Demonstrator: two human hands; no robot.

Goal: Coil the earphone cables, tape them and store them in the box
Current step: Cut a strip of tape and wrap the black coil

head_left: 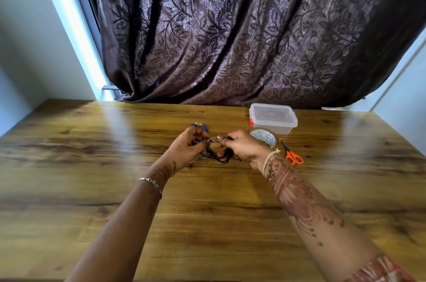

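Between the two hands, over the bench point(92, 143), hangs the black earphone cable point(221, 157). A short stretch runs left to right, pinched by curled fingers point(202, 143) of the left hand point(187, 148) and right hand point(244, 147), with loops drooping beneath. Just right sit the tape roll point(265, 137), scissors point(292, 155) and box point(273, 118).

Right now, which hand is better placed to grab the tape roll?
Probably the right hand: the tape roll sits just beyond it; the left hand is farther away. Both grip the black earphone cable.
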